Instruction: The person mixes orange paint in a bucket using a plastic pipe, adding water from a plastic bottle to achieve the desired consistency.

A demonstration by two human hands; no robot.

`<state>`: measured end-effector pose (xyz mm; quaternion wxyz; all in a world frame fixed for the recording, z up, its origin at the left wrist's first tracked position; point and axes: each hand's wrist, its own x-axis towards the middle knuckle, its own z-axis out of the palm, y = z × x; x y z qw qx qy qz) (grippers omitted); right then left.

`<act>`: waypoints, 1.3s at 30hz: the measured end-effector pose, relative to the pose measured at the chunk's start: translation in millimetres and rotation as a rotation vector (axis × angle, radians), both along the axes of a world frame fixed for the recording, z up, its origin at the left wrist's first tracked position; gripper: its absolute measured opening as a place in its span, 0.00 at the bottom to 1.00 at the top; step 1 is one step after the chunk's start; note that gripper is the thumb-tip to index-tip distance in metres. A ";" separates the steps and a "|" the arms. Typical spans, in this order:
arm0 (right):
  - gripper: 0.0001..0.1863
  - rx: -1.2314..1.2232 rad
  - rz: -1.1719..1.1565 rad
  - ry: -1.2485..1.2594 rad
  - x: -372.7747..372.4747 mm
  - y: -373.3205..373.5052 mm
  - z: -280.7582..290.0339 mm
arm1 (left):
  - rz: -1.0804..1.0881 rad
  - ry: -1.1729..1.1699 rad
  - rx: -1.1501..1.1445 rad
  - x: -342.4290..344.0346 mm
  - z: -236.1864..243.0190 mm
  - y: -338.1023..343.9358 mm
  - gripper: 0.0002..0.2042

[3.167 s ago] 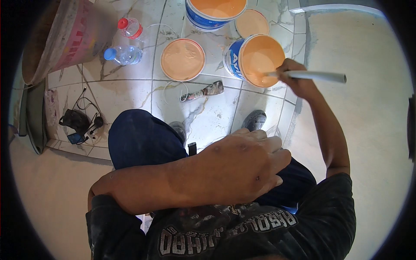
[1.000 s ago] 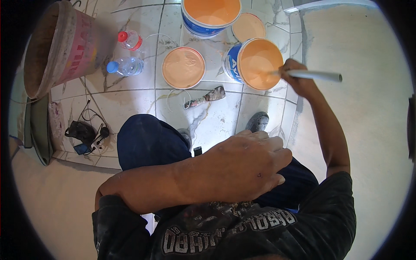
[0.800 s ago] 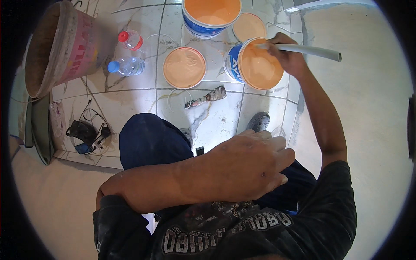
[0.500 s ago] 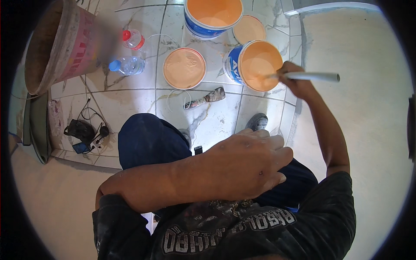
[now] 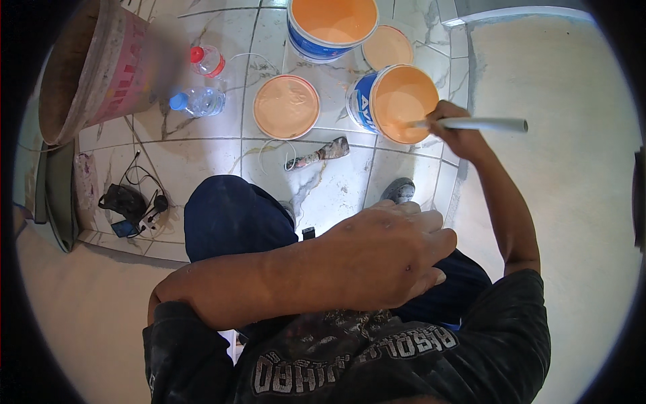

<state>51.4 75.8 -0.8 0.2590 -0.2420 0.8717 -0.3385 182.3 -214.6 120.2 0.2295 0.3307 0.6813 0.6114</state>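
My right hand [image 5: 456,128] is closed round a light grey tube-like stick [image 5: 494,124] with a round outer end. Its other end reaches into a blue and white paint bucket [image 5: 364,101], where the orange paint [image 5: 404,94] lies beneath it. The bucket leans toward me. My left hand [image 5: 397,252] hangs across my body above my right knee, its fingers curled and the thumb beside them. Nothing shows in it, though its palm is turned away. A paint-stained scraper [image 5: 323,151] lies on the tiles between the buckets and my knees.
Behind stands a larger bucket [image 5: 323,50] of orange paint. Two lids [image 5: 286,106] lie on the floor. At the left are a big dirty bucket [image 5: 108,81], a red-capped bottle [image 5: 207,62], a blue-capped bottle [image 5: 202,102] and black cables with a pouch [image 5: 123,200].
My right hand has shifted very slightly, and the stick's inner end has moved a little left and down in the bucket. My left hand is nearly unchanged.
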 end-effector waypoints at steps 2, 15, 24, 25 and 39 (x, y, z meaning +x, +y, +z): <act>0.05 0.078 -0.013 0.135 -26.6 17.2 -5.9 | -0.010 0.003 0.014 0.6 -1.3 3.4 0.11; 0.08 -0.005 0.054 0.095 7.2 4.8 -6.6 | 0.008 0.010 0.018 4.6 3.5 1.5 0.11; 0.10 -0.185 -0.098 0.044 -37.4 -42.2 -28.8 | -0.004 0.039 -0.017 5.8 -2.1 6.8 0.11; 0.10 -0.185 -0.026 0.039 -25.9 -46.7 -28.5 | 0.003 0.034 -0.023 6.2 -1.9 5.7 0.11; 0.08 -0.119 0.062 0.272 -42.3 -48.8 -15.9 | 0.024 0.046 0.048 6.1 -2.6 8.6 0.11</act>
